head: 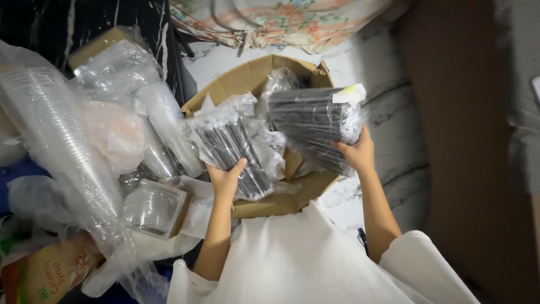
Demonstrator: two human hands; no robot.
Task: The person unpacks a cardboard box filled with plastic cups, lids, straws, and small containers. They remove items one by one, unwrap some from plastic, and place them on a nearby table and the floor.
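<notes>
My left hand (226,177) grips the lower end of a clear plastic pack of black straws (228,143), held over an open cardboard box (247,76). My right hand (355,153) holds a second, thicker pack of black straws (312,121) with a pale label at its top corner, also above the box. Both packs are lifted and tilted. Crumpled clear plastic lies inside the box between them.
Long sleeves of stacked clear plastic cups (50,124) and bagged lids (152,205) pile up at the left. A brown pouch (48,273) lies at the lower left. White marbled floor (394,107) surrounds the box; floral cloth (281,19) lies behind, a brown panel (467,141) at the right.
</notes>
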